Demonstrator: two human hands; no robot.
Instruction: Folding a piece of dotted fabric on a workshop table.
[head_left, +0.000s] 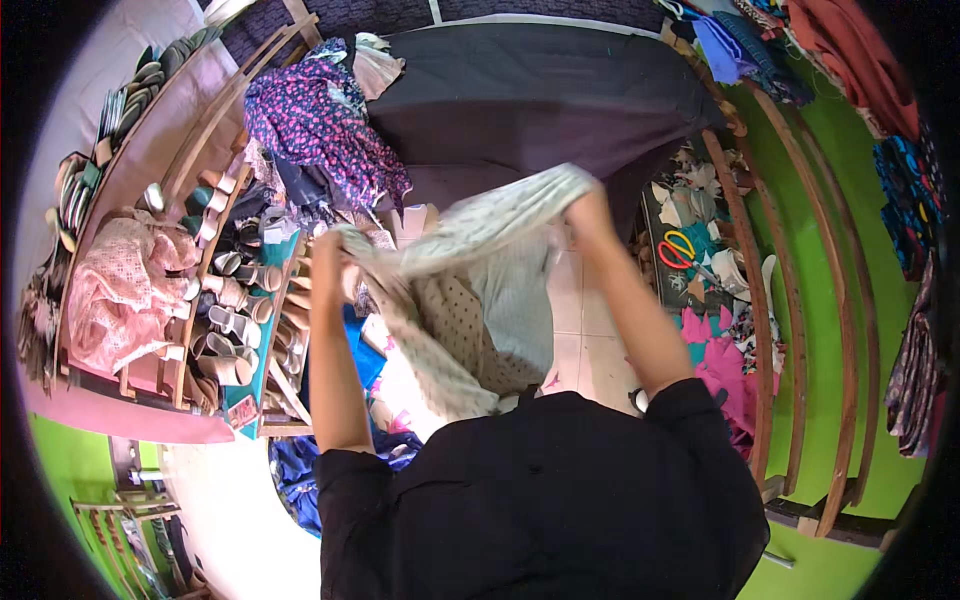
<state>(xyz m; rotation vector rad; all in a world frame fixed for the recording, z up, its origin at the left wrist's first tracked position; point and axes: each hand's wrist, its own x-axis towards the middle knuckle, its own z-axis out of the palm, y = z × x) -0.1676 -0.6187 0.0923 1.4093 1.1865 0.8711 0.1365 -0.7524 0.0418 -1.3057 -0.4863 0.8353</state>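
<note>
A pale cloth (460, 320) with small dark dots, perhaps a garment, is stretched between my raised hands and sags in folds in front of me. My left hand (328, 248) is closed around one end of its upper edge. The other end, higher up, is gripped by my right hand (588, 215), which is somewhat blurred. Between the hands the upper edge is bunched into a thick roll. The lower part hangs above the tiled floor, and part of it is hidden behind my black-clothed body.
On the left, a wooden rack (212, 270) holds many shoes and a pink lace cloth (130, 285). A flowered purple cloth (320, 125) hangs beside a black-covered table (540, 90). Rightward are scissors (677, 250) with red and yellow handles, fabric scraps, pink cloth (722, 375) and wooden rails (790, 270).
</note>
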